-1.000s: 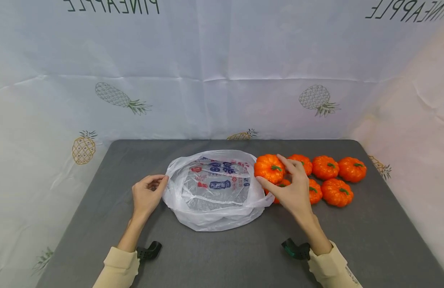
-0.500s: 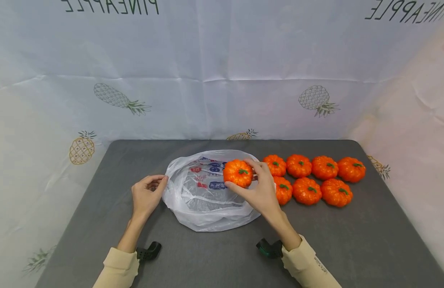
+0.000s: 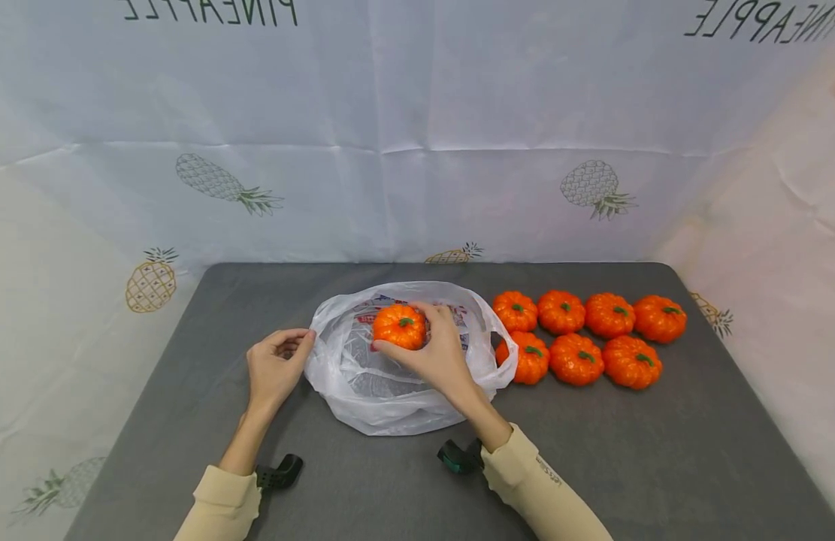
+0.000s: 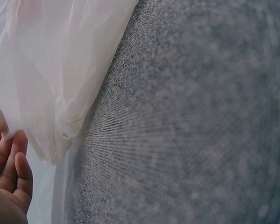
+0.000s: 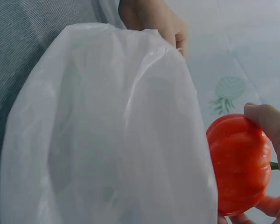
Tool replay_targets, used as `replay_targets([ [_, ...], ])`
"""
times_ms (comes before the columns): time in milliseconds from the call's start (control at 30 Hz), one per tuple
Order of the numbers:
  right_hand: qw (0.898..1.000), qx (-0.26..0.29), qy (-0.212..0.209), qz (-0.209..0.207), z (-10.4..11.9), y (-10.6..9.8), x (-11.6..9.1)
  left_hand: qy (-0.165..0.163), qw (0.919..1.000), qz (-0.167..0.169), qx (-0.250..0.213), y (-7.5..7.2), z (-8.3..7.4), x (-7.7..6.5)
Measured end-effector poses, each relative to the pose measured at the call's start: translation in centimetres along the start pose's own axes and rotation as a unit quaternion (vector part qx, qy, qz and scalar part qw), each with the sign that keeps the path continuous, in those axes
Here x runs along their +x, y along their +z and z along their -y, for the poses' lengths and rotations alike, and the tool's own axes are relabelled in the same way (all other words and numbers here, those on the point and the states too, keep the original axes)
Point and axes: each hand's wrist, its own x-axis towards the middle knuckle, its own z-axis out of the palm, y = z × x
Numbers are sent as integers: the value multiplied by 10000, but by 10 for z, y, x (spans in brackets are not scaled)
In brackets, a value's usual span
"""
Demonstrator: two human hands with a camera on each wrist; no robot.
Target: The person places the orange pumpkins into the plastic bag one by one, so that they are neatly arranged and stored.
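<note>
A white plastic bag (image 3: 363,409) stands with its mouth spread wide at the middle of the table. Its left rim is pinched between the thumb and fingers of my left hand (image 3: 276,368); the left wrist view shows these fingers (image 4: 21,172) at the edge of the plastic. My right hand (image 3: 434,353) grips a small orange pumpkin (image 3: 397,327) with a green stem, over the bag's mouth. In the right wrist view, this pumpkin (image 5: 238,163) sits between thumb and fingers, partly hidden behind the bag's wall (image 5: 130,140).
Several more pumpkins (image 3: 576,359) lie in two rows to the right of the bag, on the grey table (image 3: 390,488). One bag handle (image 3: 508,361) overlaps the nearest of them. A white cloth (image 3: 417,195) printed with pineapples hangs behind the table.
My right hand has carried the pumpkin leftward from the rows to over the bag's mouth. My left hand has stayed at the bag's left rim.
</note>
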Motion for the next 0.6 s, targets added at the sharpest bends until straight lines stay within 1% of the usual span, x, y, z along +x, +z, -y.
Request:
replay_targets([
  [133,9999,-111,20,14,5,12,6,-28,10000,21,-43,0,-1,-1],
  [267,9996,-259,110,-16,7,22,10,59,10000,30,-46,0,-1,-1],
  [367,9995,-260,182,-45,7,29,12,111,9999,20,-45,1,-1,0],
  [500,9991,-305,288,-16,7,36,14,123,9999,13,-78,2,0,0],
  [600,9983,-387,413,99,10,41,17,117,9999,39,-61,-1,-1,2],
])
